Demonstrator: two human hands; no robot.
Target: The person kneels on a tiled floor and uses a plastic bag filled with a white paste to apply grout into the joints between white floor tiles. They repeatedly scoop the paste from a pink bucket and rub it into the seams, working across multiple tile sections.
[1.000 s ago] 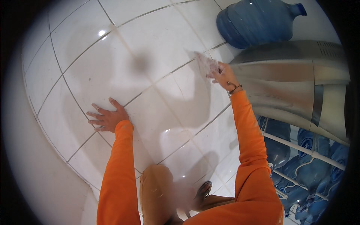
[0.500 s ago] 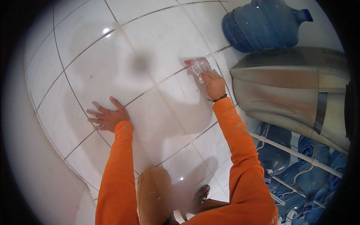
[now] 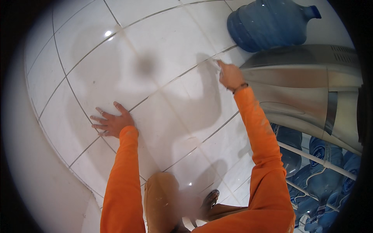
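My left hand [image 3: 114, 122] lies flat on the white floor tiles [image 3: 167, 42], fingers spread and dusted with white, holding nothing. Farther off to the right, my right hand [image 3: 232, 76] is closed around a thin flat scraper [image 3: 216, 64]. The scraper is turned nearly edge-on, so little of it shows beyond the fingers. It is close to a grey tile joint; whether it touches the floor I cannot tell. Some joints between the tiles look dark grey, others pale and tan.
A large blue water jug [image 3: 268, 25] lies on its side at the far right. Nearer stands a silver-grey appliance [image 3: 291, 85], close beside my right arm. Below it, a white rack [image 3: 311, 157] holds several blue jugs. A pale wall [image 3: 42, 167] curves along the left.
My right hand has moved a little right and away from me, turning the scraper so its red face no longer shows. My left hand stays in place.
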